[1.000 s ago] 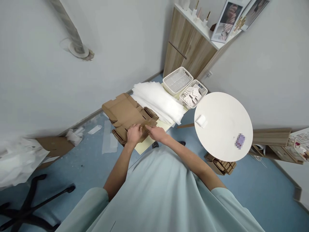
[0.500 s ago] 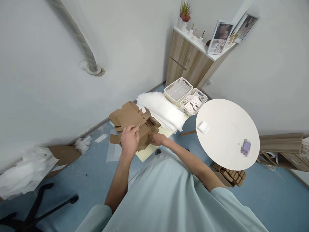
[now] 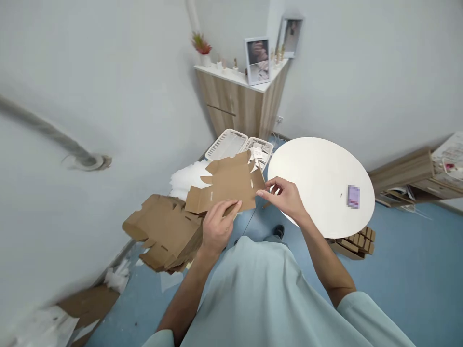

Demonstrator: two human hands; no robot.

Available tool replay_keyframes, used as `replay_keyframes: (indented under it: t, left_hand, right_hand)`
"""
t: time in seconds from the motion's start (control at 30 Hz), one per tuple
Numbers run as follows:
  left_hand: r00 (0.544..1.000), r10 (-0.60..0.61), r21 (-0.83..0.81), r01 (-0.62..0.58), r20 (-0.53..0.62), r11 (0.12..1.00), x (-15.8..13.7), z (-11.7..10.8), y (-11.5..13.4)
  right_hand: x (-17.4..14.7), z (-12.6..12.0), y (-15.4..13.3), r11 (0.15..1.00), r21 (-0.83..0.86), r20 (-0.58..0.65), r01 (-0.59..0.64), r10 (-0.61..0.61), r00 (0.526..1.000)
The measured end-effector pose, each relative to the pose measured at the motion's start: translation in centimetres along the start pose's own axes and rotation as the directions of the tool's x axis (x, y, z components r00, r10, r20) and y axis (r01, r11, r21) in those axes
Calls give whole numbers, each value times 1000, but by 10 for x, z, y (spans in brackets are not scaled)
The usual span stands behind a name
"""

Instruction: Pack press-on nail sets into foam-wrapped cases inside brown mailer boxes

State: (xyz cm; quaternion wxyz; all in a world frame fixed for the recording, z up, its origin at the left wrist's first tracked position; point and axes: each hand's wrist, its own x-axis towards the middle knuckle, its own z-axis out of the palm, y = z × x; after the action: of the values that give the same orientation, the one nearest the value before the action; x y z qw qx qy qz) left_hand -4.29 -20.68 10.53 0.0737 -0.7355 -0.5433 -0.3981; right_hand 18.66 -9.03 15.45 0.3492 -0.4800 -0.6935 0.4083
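A flat, die-cut brown cardboard box blank [image 3: 231,180] is held up in front of me, with slots and flaps along its edges. My left hand [image 3: 219,226] is closed on its near edge, fingers lying over the top face. At its right end, my right hand [image 3: 285,195] pinches a flap between thumb and fingers. To the left lies a stack of similar cardboard blanks [image 3: 162,231], apart from the held one. White sheets [image 3: 184,178] lie partly hidden behind the held blank.
A round white table [image 3: 318,164] stands at the right with a blurred purple item [image 3: 353,196] on it. Beyond the blank are two white baskets [image 3: 226,140] beside a wooden cabinet [image 3: 235,103]. A carton of folded boxes [image 3: 356,243] sits below the table.
A single blank has been lifted off the stack and carried right, towards the table. Both hands moved right with it, and my view turned right.
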Motion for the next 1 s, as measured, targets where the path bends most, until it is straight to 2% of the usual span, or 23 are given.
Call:
replay_keyframes:
  t: [0.13,0.2,0.3,0.47,0.57,0.7,0.83,0.9,1.0]
  left_hand:
    - [985,137,-110,-126,100,986,36,72,44]
    - [967,184,-155,-158,175,975,50,115,63]
    - [915,266,-220,-205,303,954,64,189,88]
    - [757,424,-352,-271,496,896,62,313,119]
    - [629,485,-390,-295,608,872,49,368,130]
    - [460,465,-389,-255,757,885,30,412,137]
    - [313,395,-346,-200,864,916,14,434,142]
    - [278,346,-315,-150,896,937,8,442,142]
    - [252,263,-257,-57,931,965,0,452,138]
  right_hand:
    - [-15,-74,51,991,-31,-211,-129,119,970]
    - [-25,-107,86,978,-2,-272,-211,202,941]
    - [-42,-151,145,943,51,-322,-328,327,889]
    - [-72,-202,254,835,199,-328,-514,551,768]
    - [-92,-214,316,758,263,-315,-597,653,689]
    - [-111,-213,377,678,277,-283,-681,735,617]
    - [-120,-201,407,591,220,-235,-776,805,545]
    - [-123,-197,414,557,158,-223,-816,825,520]
    - [-127,-201,419,517,84,-210,-852,845,492]
